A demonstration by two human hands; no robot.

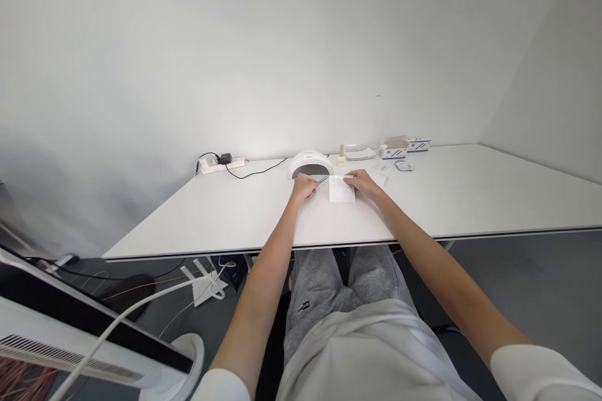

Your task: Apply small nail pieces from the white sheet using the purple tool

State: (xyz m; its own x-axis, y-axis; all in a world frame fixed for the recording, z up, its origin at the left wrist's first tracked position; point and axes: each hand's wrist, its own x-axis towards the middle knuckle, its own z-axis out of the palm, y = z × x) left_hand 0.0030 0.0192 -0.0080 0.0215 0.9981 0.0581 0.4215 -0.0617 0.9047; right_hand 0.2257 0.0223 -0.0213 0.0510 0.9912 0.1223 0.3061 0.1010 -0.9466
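My left hand [305, 187] is closed around a slim blue tool [322, 180], too small for its kind to show. The tool's tip points toward a small white speckled sheet [342, 190], which looks like a nail sticker sheet. At the sheet's upper right edge, my right hand [364, 183] pinches it between thumb and fingers. Just behind both hands sits a white arched nail lamp [310, 163] with a dark opening facing me. A small bottle of pale yellow nail polish [341, 156] stands to the right of the lamp.
On the white table [226, 219], a power strip [221, 165] with a black adapter lies back left. Back right are an open box [394, 148], another box [419, 145], white sheets [360, 154] and a small clear packet [403, 166]. A white tower appliance [94, 338] stands at lower left.
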